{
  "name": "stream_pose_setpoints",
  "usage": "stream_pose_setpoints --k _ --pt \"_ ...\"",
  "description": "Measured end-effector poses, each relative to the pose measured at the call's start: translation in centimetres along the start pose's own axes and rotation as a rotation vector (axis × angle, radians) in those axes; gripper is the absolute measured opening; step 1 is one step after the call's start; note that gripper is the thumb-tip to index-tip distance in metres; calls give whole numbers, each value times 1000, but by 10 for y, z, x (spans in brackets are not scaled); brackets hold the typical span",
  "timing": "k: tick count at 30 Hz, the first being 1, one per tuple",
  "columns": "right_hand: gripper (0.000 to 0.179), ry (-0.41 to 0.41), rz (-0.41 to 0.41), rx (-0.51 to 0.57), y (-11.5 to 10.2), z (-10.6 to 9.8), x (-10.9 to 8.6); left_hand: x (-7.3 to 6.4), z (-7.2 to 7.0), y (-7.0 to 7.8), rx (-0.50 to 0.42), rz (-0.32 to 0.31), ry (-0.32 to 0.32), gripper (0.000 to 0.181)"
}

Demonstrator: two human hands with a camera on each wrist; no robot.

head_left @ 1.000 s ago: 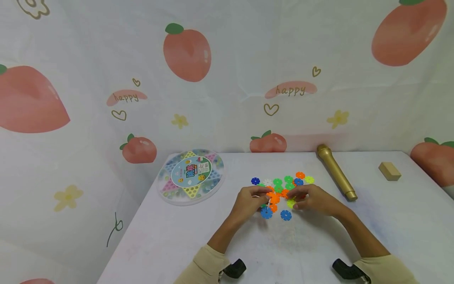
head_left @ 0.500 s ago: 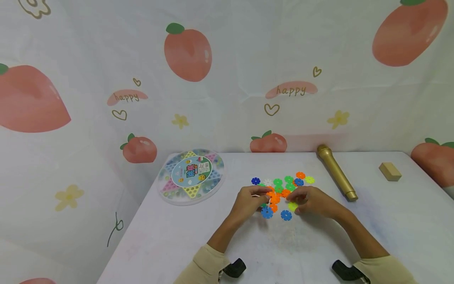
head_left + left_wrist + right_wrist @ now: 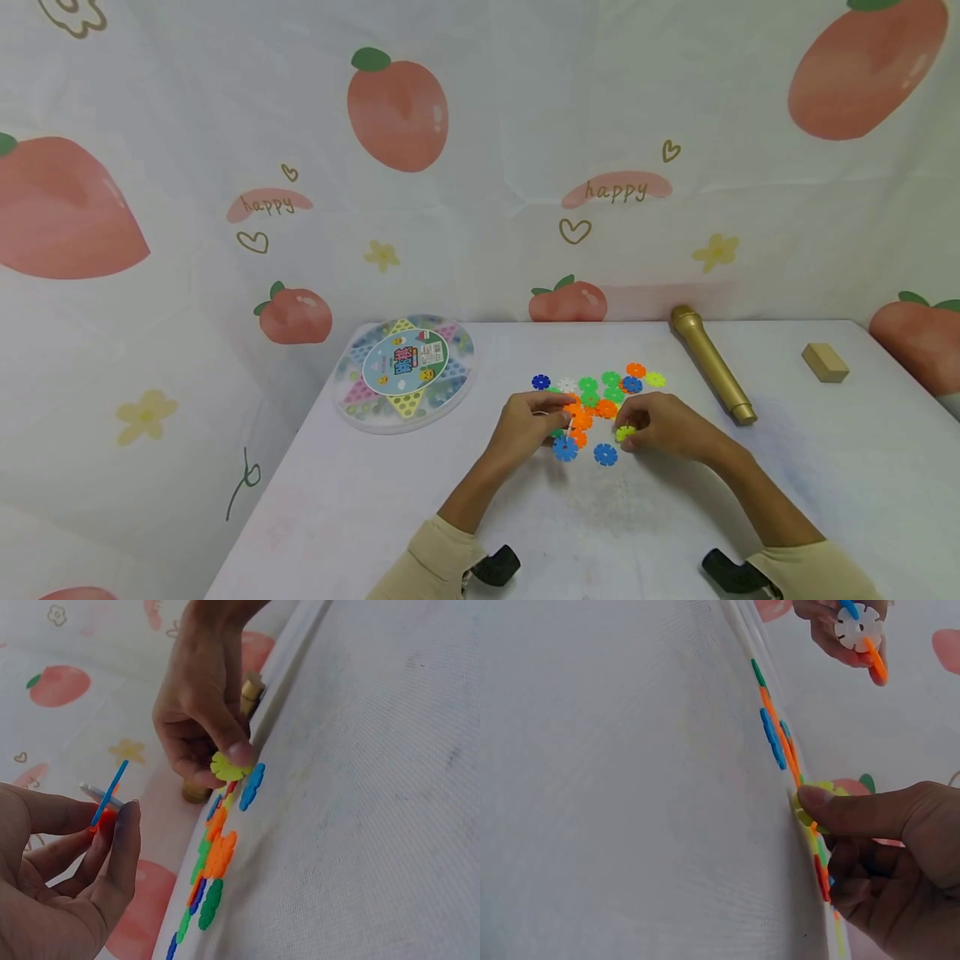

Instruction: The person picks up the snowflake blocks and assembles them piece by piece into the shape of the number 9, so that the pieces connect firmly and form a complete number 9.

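Our right grip [image 3: 663, 425] is narrow, thumb and fingertips pinching the edge of a yellow-green notched disc [image 3: 225, 766], which is on the side facing our other hand, over a white worktop [image 3: 622, 517]; whether it touches the surface we cannot tell. Our left grip [image 3: 525, 427] is opposite, holding a small joined piece made of similar discs: a white disc [image 3: 849, 631] with a blue disc [image 3: 848, 608] and an orange disc [image 3: 877, 666] slotted into opposite sides of its rim. The yellow-green disc and the joined piece are apart. Between our hands and slightly nearer to us, a loose blue disc [image 3: 605, 454] lies on the worktop. Beyond them spreads a scatter of more discs, among them green discs [image 3: 587, 384], a dark blue disc [image 3: 541, 382] at the left end and a yellow disc [image 3: 655, 379] at the right. Farther left lies a round game case [image 3: 405, 362] with a star pattern and a label. To the right, a gold microphone [image 3: 712, 362] lies slantwise, with a wooden block [image 3: 825, 362] past it. Beige sleeves [image 3: 427, 558] cover part of our forearms. Behind everything hangs a pale cloth [image 3: 480, 233] printed with peaches, flowers, hearts and "happy".
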State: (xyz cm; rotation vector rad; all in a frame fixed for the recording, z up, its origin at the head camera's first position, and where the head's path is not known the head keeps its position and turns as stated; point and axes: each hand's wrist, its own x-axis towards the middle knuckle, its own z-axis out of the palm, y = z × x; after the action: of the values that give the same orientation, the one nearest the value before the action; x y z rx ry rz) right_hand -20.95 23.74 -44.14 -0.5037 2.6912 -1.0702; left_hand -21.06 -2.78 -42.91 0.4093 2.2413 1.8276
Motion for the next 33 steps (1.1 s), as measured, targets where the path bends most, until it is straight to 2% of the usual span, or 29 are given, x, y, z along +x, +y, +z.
stream_pose_setpoints --k 5,14,20,27,33 --pt "10 12 -23 30 0 -2 2 0 0 -1 1 -9 -7 22" --pt "22 41 -56 242 -11 -10 -1 0 2 0 -21 0 -25 24" --pt "18 50 -96 319 -18 -12 -3 1 2 1 -54 -17 -44 24" --pt "23 42 -139 347 -24 -14 -6 0 1 2 -44 -29 -52 23" --pt "24 57 -140 346 -26 -14 -6 -1 2 2 -57 -14 -70 24"
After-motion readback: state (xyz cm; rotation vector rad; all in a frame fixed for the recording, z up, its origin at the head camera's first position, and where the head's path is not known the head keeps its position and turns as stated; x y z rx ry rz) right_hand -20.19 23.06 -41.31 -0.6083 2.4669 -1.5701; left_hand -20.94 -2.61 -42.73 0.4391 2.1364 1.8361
